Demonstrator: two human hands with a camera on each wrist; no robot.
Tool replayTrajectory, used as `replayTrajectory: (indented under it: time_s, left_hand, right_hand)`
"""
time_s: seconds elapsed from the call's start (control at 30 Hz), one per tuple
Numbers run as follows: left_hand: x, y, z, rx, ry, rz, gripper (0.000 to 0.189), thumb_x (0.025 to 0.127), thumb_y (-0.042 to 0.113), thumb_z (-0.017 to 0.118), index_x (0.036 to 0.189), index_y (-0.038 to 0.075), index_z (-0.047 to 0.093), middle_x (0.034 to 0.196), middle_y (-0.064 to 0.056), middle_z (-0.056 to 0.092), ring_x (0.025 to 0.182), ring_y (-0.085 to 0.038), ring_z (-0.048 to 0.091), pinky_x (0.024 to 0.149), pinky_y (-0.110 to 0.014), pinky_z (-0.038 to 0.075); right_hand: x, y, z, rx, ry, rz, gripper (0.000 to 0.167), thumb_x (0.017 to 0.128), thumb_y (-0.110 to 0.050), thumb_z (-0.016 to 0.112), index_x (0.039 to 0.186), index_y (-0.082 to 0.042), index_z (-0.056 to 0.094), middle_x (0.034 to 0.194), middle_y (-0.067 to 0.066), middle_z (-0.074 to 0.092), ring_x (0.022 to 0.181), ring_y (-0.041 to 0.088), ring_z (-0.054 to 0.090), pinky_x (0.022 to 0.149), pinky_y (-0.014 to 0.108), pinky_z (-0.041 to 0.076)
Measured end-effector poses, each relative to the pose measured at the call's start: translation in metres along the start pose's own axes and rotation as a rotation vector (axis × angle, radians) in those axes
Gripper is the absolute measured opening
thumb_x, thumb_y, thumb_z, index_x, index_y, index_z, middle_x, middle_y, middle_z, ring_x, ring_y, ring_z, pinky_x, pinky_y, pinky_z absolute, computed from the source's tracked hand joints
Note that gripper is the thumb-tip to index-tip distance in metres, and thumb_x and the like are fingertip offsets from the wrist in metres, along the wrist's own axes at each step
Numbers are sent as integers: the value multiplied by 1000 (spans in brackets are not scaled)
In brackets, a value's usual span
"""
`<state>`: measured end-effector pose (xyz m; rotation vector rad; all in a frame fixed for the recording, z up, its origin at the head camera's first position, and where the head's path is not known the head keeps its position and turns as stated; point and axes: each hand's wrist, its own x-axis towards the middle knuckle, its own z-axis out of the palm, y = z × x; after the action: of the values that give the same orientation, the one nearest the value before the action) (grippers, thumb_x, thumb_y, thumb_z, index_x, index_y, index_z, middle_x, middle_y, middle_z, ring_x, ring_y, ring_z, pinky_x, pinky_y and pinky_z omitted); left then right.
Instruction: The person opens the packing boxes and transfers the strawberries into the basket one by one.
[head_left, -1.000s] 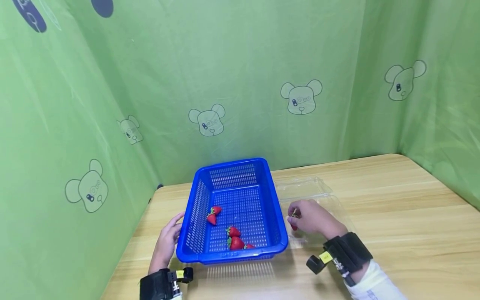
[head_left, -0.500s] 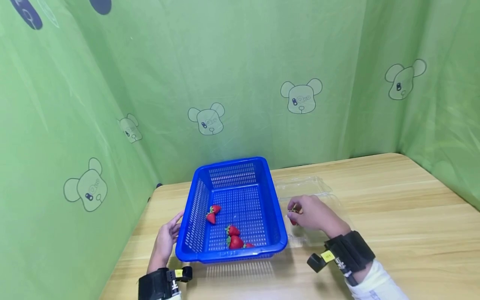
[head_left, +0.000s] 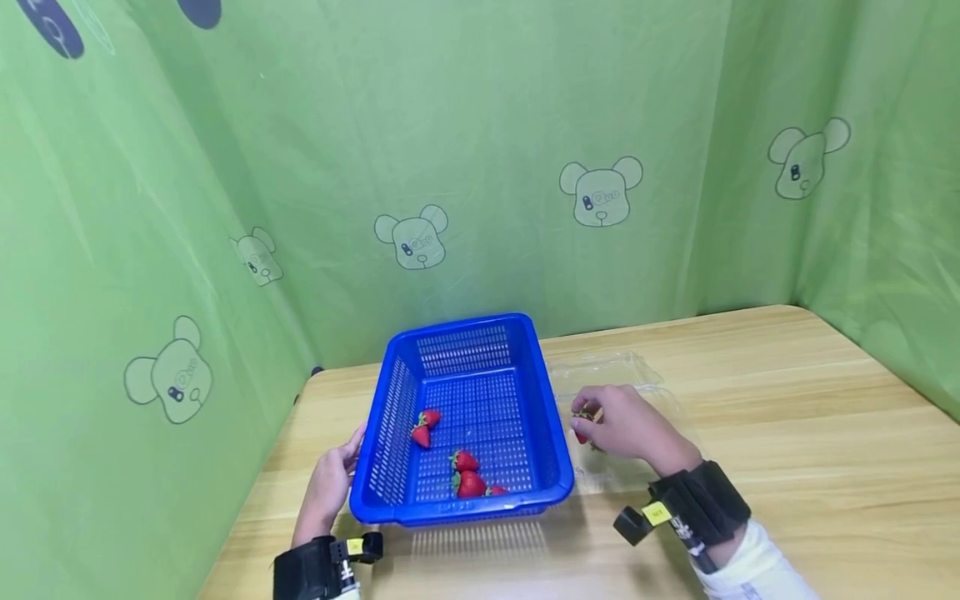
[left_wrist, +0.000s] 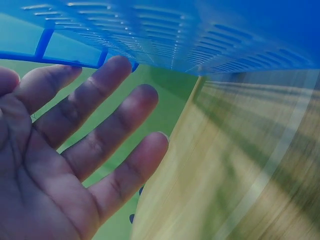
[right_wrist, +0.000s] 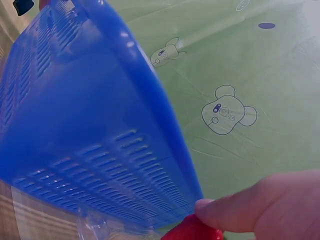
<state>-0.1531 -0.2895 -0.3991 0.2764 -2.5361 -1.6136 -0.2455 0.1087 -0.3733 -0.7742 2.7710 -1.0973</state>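
Note:
The blue plastic basket (head_left: 480, 508) has slotted walls and holds several red strawberries (head_left: 469, 484) in its left and near parts. Beside its left wall is my left hand (head_left: 330, 487). The left wrist view shows this hand (left_wrist: 85, 130) with fingers spread and nearly straight, the upper fingertips right at the basket's blue side. My right hand (head_left: 626, 425), off the basket's right wall, pinches a strawberry (head_left: 581, 435) between thumb and fingers. At the bottom of the right wrist view, the thumb (right_wrist: 235, 210) presses on this red strawberry (right_wrist: 192, 231); its lower part is cut off.
A clear plastic clamshell box (head_left: 600, 375) lies to the right of the basket, partly hidden by my right hand. Everything is on a light wooden table (head_left: 817, 417). A green curtain (head_left: 495, 167) with mouse-like drawings hangs behind the table and at both sides.
My right hand has risen slightly in the view, turning the pinched strawberry a little. My left hand, the basket and the strawberries in it look nearly the same.

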Motion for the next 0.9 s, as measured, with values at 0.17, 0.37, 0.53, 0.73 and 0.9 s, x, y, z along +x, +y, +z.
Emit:
replayTrajectory:
  time_s: [0.17,0.37,0.53,0.73,0.9]
  left_hand:
    - [-1,-1,-1,28,-12,40,48,103,13,19,145,0,39,129,-25,57,114,-38,58,92,-47,50]
    - [1,-2,0,-2,21,13,49,105,19,19,144,-1,41,124,-25,60,113,-37,59,94,-48,49]
    - [1,-2,0,10,27,25,50,105,20,19,144,-2,42,121,-26,61,112,-38,59,94,-49,48]
    - [-1,-1,1,10,45,14,50,105,21,20,144,1,43,123,-24,61,112,-37,60,95,-48,48]
    - [-1,1,2,52,50,39,51,105,19,17,144,0,42,123,-25,61,112,-37,60,95,-47,49]
  right_hand:
    - [0,-1,-1,26,25,-5,12,90,-12,66,99,-4,67,76,-2,66,61,11,60,55,28,52]
    - [-2,-4,-3,32,48,-19,8,91,-13,66,96,-6,67,75,-2,66,58,12,62,54,28,52]
    - [-3,-7,-5,51,70,-43,9,91,-13,66,95,-5,66,76,-1,66,55,14,62,51,27,52]
    - [-6,-11,-7,64,78,-59,10,92,-15,65,96,-5,66,78,-1,67,54,8,60,50,26,51]
    - [-8,-13,-9,63,82,-70,12,93,-16,65,97,-5,66,79,-1,67,55,8,60,50,26,51]
